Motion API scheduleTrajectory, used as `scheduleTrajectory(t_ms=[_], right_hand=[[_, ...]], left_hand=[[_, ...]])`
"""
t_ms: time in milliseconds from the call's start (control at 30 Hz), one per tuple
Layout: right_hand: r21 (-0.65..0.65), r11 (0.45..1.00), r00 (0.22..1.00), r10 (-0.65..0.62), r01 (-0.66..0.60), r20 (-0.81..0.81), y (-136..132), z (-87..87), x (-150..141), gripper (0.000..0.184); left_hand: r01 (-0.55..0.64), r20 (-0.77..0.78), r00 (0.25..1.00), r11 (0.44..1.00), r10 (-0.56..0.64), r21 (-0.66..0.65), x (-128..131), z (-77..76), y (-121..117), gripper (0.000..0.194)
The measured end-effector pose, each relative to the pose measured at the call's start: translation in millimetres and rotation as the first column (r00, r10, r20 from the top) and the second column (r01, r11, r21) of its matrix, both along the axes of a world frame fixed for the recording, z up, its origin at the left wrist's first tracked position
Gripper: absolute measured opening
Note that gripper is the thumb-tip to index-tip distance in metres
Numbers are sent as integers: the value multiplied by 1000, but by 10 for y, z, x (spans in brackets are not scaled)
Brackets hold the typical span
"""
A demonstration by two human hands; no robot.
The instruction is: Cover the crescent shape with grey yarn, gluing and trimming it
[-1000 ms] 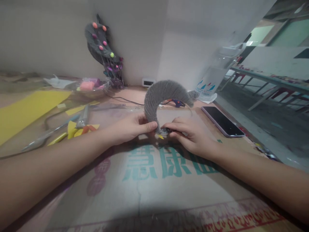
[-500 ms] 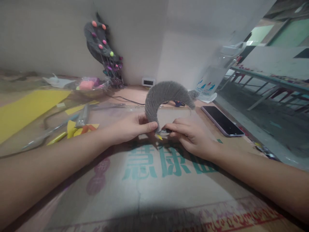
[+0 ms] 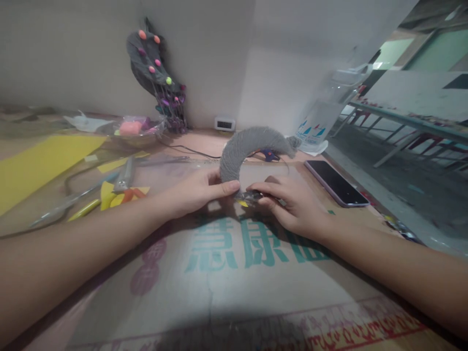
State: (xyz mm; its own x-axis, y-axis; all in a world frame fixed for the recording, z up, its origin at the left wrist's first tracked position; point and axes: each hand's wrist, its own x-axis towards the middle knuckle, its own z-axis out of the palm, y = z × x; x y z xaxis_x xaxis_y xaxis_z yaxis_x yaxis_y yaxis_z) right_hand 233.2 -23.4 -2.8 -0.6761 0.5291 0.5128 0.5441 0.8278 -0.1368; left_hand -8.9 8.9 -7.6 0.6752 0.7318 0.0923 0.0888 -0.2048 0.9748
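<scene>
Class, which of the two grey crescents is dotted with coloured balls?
The back crescent, near the wall, bearing pink, orange and green balls; the front crescent, held by the left hand, shows none.

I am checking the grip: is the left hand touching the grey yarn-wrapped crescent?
Touching. The head view shows the left hand gripping the yarn-wrapped crescent near its lower end, thumb across it.

A crescent (image 3: 234,156) is in mid-frame, its lower end at the left hand (image 3: 197,192), with the right hand (image 3: 292,204) just to the right. A cardboard sheet (image 3: 175,302) spans the bottom. Right of centre lies a phone (image 3: 336,183), a bottle (image 3: 320,117) behind it. Behind the crescent sits a clock (image 3: 224,124); a second crescent (image 3: 146,62) is upper left; a paper sheet (image 3: 44,165) lies far left.
</scene>
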Motion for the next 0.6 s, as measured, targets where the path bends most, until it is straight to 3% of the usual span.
scheduleTrajectory(t_ms=[133, 600], right_hand=[[19, 999, 999, 42, -41, -5, -1, -7, -14, 25], [66, 998, 999, 14, -16, 30, 18, -22, 4, 24]], left_hand=[[11, -6, 1000, 1000, -11, 9, 21, 23, -15, 38], [-59, -65, 996, 998, 61, 34, 4, 5, 0, 37]])
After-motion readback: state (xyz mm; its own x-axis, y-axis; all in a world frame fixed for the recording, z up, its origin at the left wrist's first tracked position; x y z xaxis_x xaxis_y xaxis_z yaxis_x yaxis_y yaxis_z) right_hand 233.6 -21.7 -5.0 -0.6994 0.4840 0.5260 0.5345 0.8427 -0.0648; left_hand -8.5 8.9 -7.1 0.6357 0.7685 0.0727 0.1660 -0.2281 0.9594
